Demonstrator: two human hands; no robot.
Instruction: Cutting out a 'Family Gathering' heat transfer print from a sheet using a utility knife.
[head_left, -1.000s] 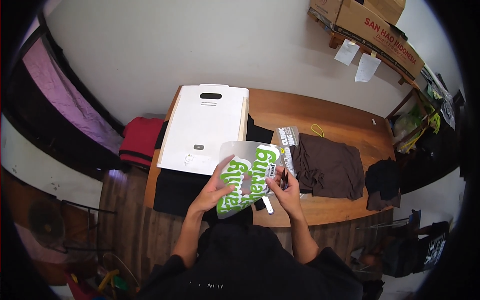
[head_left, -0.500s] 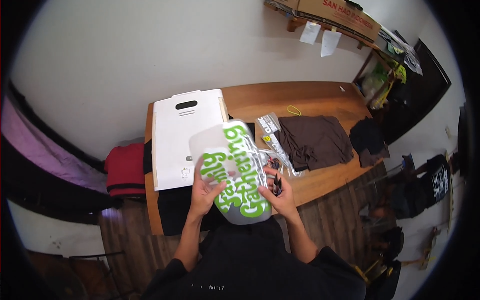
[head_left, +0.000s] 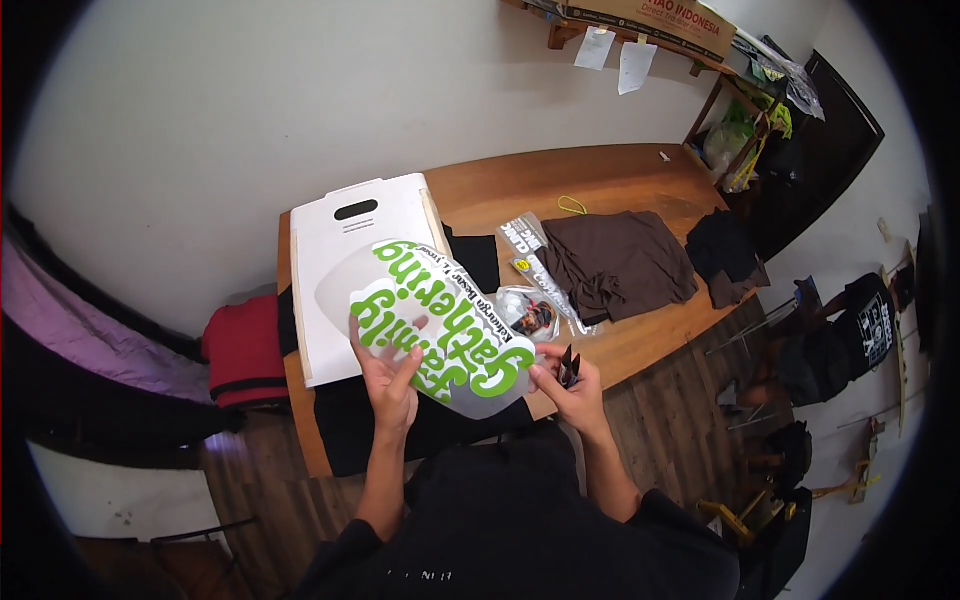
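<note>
A clear film sheet [head_left: 420,310] with big green lettering is held up between both hands, above the table's near edge. My left hand [head_left: 388,375] supports it from beneath at its left side, fingers spread against the film. My right hand [head_left: 566,382] pinches the sheet's lower right corner and also holds a small dark tool [head_left: 568,365]. A black garment [head_left: 400,415] lies on the wooden table [head_left: 560,185] under the sheet.
A white flat board [head_left: 350,255] lies on the table's left part. A brown shirt [head_left: 615,260], printed film strips [head_left: 530,255], a black cloth [head_left: 725,255] and a yellow loop [head_left: 572,205] lie to the right. A red fabric pile [head_left: 243,350] sits left of the table. Shelves stand at the back right.
The film sheet has turned counter-clockwise and now lies flatter, its lettering running left to right. My left hand slid under it. The view shifted right and down.
</note>
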